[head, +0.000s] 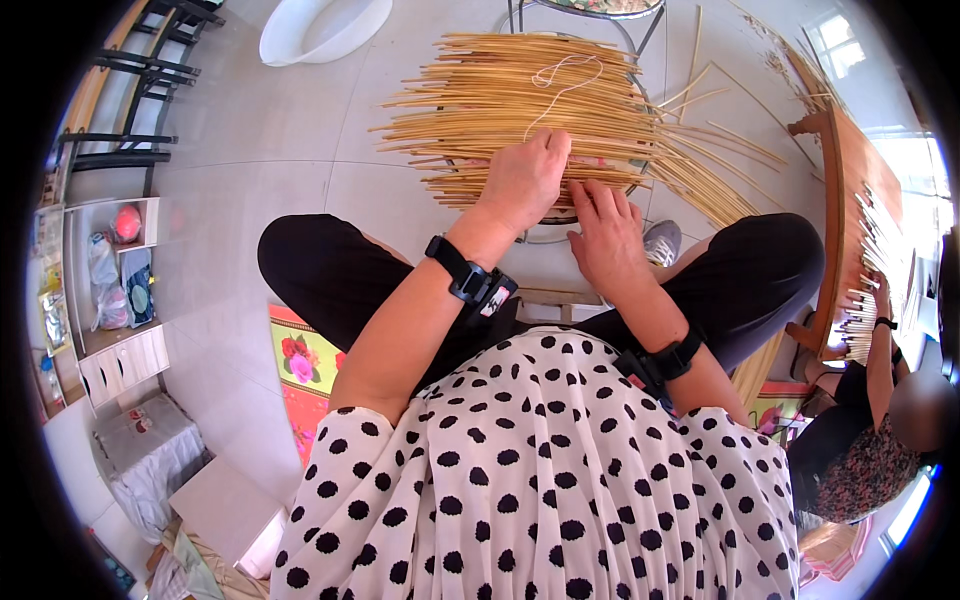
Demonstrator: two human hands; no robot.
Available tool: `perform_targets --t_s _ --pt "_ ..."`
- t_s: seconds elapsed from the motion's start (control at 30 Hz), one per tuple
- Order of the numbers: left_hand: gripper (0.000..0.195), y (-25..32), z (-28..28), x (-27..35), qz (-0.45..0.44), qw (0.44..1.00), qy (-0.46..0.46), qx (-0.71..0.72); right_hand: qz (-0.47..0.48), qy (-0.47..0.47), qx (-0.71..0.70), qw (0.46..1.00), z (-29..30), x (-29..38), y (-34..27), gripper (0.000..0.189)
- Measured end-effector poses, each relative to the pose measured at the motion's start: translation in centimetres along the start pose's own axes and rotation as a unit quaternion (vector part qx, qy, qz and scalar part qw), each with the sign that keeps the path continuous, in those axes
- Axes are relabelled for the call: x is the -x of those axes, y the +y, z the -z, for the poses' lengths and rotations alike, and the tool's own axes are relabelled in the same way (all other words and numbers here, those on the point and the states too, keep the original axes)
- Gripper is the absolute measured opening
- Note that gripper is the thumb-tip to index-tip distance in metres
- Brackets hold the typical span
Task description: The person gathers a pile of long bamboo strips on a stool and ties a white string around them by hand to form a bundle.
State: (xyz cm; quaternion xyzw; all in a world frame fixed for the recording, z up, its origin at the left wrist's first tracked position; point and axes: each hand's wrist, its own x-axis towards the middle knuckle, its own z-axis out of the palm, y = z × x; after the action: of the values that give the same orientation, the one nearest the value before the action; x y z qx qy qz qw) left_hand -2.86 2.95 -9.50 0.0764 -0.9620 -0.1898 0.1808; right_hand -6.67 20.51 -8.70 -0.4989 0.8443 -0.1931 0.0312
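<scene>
A mat-like layer of thin straw-coloured stalks [517,112] lies across a small round stand in front of me. My left hand [531,174] is closed above the near part of the stalks, its fingers pinched on a thin white string [553,97]. From those fingers the string runs away from me and ends in loose loops on top of the stalks. My right hand [611,236] is just right of and nearer than the left. Its fingertips touch the nearest stalks, with the thumb spread apart. What lies under its fingertips is hidden.
Loose stalks [705,180] spread to the right, beside a wooden table [862,150]. A co-worker's hand [882,292] reaches over sticks there. A white plastic basin [322,30] stands at the far left. A shelf unit [112,337] and black metal frames [142,75] line the left side.
</scene>
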Motion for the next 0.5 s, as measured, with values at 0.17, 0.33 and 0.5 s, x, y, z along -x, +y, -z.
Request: perform_targets --t_s 0.17,0.33,0.5 --pt "0.008 0.09 0.12 0.1 -0.007 1.0 0.006 -0.011 0.016 0.002 0.013 1.0 -0.1 -0.18 0.22 0.062" --pt "0.013 0.68 0.04 -0.1 0.0 0.999 -0.004 -0.04 0.019 0.0 0.022 1.0 -0.11 -0.37 0.34 0.058" --pt "0.012 0.44 -0.32 -0.15 0.005 0.999 0.001 -0.039 0.018 0.004 0.006 1.0 -0.06 -0.43 0.33 0.058"
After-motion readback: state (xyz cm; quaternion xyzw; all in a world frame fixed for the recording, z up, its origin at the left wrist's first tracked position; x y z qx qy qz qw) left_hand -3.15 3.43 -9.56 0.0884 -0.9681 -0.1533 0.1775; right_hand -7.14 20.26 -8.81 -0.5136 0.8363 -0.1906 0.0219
